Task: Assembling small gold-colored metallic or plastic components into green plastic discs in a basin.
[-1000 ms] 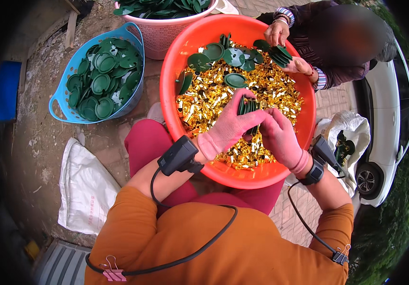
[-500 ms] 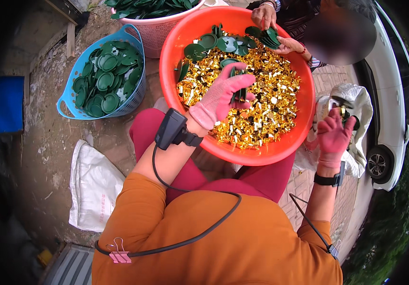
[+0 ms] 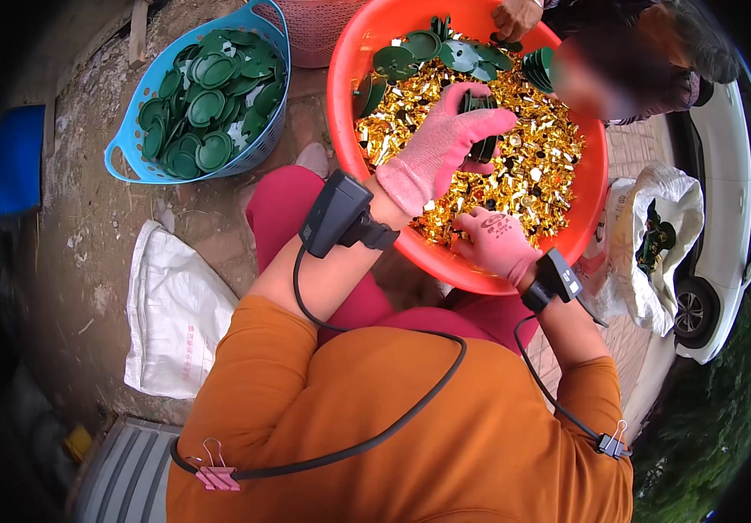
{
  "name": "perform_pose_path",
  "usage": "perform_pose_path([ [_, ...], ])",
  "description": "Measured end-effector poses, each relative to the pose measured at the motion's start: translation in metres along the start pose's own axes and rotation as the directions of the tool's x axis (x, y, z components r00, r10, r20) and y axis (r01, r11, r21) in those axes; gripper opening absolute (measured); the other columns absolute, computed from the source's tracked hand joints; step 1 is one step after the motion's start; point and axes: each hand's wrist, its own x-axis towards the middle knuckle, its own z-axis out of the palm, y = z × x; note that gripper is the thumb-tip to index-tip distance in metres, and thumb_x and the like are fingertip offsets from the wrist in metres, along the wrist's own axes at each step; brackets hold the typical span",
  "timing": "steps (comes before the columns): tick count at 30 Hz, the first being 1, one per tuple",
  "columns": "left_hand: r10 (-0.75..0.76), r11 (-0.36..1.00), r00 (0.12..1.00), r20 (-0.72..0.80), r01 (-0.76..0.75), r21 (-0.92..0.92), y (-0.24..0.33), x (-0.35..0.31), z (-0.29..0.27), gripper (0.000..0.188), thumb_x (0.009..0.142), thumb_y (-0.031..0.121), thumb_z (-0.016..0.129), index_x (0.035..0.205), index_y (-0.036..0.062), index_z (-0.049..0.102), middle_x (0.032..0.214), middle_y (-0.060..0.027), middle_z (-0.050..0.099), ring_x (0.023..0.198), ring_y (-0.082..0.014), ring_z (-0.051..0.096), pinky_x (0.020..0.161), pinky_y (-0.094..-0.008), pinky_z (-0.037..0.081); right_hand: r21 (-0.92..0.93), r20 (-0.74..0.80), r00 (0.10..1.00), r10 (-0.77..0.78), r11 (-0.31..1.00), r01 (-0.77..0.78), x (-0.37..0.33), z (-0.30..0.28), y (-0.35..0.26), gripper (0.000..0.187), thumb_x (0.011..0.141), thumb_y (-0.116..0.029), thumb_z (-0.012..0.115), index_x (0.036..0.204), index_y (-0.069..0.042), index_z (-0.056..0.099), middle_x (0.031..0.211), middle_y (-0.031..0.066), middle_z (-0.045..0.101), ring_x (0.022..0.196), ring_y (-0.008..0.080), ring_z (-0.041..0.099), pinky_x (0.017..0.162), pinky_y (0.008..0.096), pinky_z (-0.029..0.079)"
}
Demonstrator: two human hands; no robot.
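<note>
My left hand [image 3: 450, 144], in a pink glove, is closed around a small stack of dark green plastic discs [image 3: 482, 122], held on edge above a red-orange tub [image 3: 341, 96]. Beneath it, the tub is full of small shiny gold pieces [image 3: 528, 179] mixed with black and white bits. My right hand [image 3: 499, 240], also gloved in pink, is low over the gold pieces at the tub's near side. Its fingers are bunched together, and what they hold, if anything, is hidden. More green discs [image 3: 423, 45] lie at the tub's far side.
A co-worker's hand [image 3: 517, 17] is at the tub's far rim, near another disc stack [image 3: 539, 70]. A blue basket [image 3: 122, 139] of green discs stands left. An open white sack [image 3: 681, 196] with dark pieces is right, before a white car [image 3: 724, 157]. Another sack [image 3: 175, 305] lies left.
My right hand has come left from over the open white sack to the gold pieces in the tub. My left hand still holds the discs. The view has shifted slightly.
</note>
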Motion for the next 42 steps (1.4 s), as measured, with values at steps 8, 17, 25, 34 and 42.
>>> perform_pose_path([
  [8, -0.072, 0.996, 0.997, -0.030, 0.074, 0.059, -0.001, -0.014, 0.004, 0.048, 0.086, 0.023, 0.070, 0.127, 0.0186, 0.045, 0.099, -0.0013, 0.059, 0.085, -0.0127, 0.061, 0.068, -0.0298, 0.053, -0.015, 0.078, 0.951, 0.299, 0.954, -0.299, 0.007, 0.011, -0.027, 0.039, 0.084, -0.038, 0.061, 0.099, -0.002, 0.057, 0.092, 0.0180, 0.068, 0.088, 0.0332, 0.068, 0.074, 0.0435, 0.052],
  [17, -0.125, 0.985, 0.991, 0.051, 0.117, 0.126, 0.000, -0.017, 0.005, 0.050, 0.085, 0.026, 0.071, 0.127, 0.0184, 0.044, 0.101, -0.0017, 0.057, 0.086, -0.0134, 0.057, 0.064, -0.0310, 0.052, 0.481, -0.068, 0.886, 0.458, 0.793, -0.373, -0.007, 0.012, -0.006, 0.037, 0.077, -0.022, 0.066, 0.106, -0.001, 0.056, 0.096, 0.0182, 0.066, 0.091, 0.0286, 0.065, 0.080, 0.0372, 0.051],
  [25, -0.410, 0.912, 0.893, 0.187, 0.405, 0.064, -0.039, -0.028, 0.006, 0.047, 0.086, 0.031, 0.070, 0.124, 0.0168, 0.046, 0.099, -0.0050, 0.062, 0.080, -0.0160, 0.063, 0.062, -0.0312, 0.054, 0.919, -0.352, 0.716, 0.602, 0.367, 0.144, -0.034, -0.018, -0.014, 0.039, 0.085, 0.002, 0.060, 0.122, 0.001, 0.048, 0.109, 0.0083, 0.058, 0.101, 0.0157, 0.061, 0.085, 0.0278, 0.052],
  [34, -0.323, 0.900, 0.892, 0.317, 0.393, -0.188, -0.055, -0.022, 0.006, 0.043, 0.092, 0.023, 0.061, 0.132, 0.0155, 0.046, 0.108, -0.0081, 0.063, 0.089, -0.0210, 0.068, 0.065, -0.0334, 0.060, 0.957, -0.255, 0.679, 0.688, 0.080, 0.279, -0.023, 0.002, -0.006, 0.032, 0.094, -0.011, 0.063, 0.124, -0.002, 0.058, 0.102, 0.0030, 0.063, 0.083, 0.0084, 0.061, 0.070, 0.0222, 0.054],
  [42, -0.301, 0.893, 0.918, 0.257, 0.366, -0.262, -0.049, 0.000, 0.013, 0.044, 0.091, 0.028, 0.063, 0.130, 0.0165, 0.046, 0.106, -0.0106, 0.064, 0.083, -0.0269, 0.070, 0.063, -0.0369, 0.058, 0.862, -0.502, 0.498, 0.707, 0.359, 0.359, -0.029, -0.037, 0.023, 0.035, 0.090, -0.009, 0.067, 0.122, -0.001, 0.056, 0.103, 0.0058, 0.063, 0.086, 0.0102, 0.060, 0.077, 0.0239, 0.051],
])
